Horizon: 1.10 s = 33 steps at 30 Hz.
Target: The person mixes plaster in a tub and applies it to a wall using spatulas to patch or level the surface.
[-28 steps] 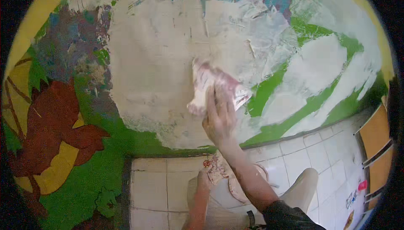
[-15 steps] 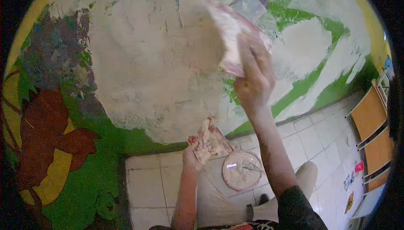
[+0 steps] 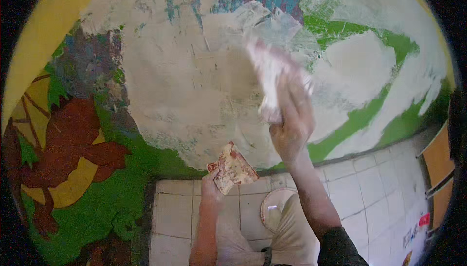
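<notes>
My right hand (image 3: 293, 132) grips a broad flat putty spreader (image 3: 275, 79), pinkish and coated with white filler, smeared by motion. It is held up at the painted wall (image 3: 180, 86), over a large patch of off-white filler; whether its edge touches the wall I cannot tell. Lower down, my left hand (image 3: 210, 188) is closed on the edge of a second spreader (image 3: 237, 171), a reddish flat piece spotted with cream filler. That one is held tilted in front of the wall's bottom edge. Below it, a round tub (image 3: 266, 207) with white residue stands on the floor, partly hidden by my leg.
Brown and yellow painted figures (image 3: 73, 144) on green cover the wall's left part. White floor tiles (image 3: 172, 207) meet the wall along a dark strip. Orange-brown chairs (image 3: 438, 156) line the right side, with a small red object (image 3: 424, 219) on the floor nearby.
My right hand and its spreader sit lower in the picture, while the view has shifted. My left hand still holds its spreader. My leg now covers part of the tub.
</notes>
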### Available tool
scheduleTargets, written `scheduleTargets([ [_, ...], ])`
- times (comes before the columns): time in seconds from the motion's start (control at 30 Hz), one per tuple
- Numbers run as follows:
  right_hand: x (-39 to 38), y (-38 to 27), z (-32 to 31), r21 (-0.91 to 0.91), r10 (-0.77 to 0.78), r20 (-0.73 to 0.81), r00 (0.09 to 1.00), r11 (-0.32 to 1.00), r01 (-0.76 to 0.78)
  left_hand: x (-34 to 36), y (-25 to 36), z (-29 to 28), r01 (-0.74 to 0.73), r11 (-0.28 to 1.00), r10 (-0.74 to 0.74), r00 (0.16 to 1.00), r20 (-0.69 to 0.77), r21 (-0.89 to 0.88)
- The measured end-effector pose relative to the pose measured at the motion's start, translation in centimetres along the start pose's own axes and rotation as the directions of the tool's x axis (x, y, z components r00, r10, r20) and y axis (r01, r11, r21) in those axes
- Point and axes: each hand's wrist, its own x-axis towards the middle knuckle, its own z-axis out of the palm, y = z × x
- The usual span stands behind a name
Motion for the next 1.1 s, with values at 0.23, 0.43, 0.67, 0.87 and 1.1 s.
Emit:
scheduleTargets([
  [0.23,-4.6,3.0,6.0,-0.075,-0.024,0.142,0.99,0.997,0.035,-1.4,-6.5,-0.4,-0.113,0.993,0.115,0.982,-0.153,0.022],
  [0.43,-12.1,2.6,4.8,0.042,0.027,0.349,0.937,0.998,-0.045,-6.2,-4.7,0.2,-0.208,0.975,0.204,0.977,-0.058,-0.08],
  [0.67,-12.2,-0.9,7.0,0.039,0.082,0.26,0.962,0.995,-0.096,-11.3,0.3,-0.2,-0.283,0.958,0.271,0.947,-0.172,-0.049],
  [0.87,-11.0,-8.0,10.5,0.041,0.19,0.12,0.974,0.98,-0.196,-11.7,8.5,-8.3,-0.227,0.965,0.21,0.969,-0.13,-0.132],
  [1.1,-8.2,-15.5,14.8,0.052,0.36,-0.39,0.848,0.927,-0.37,-12.3,19.6,-17.3,-0.133,0.982,0.14,0.989,0.047,-0.133],
])
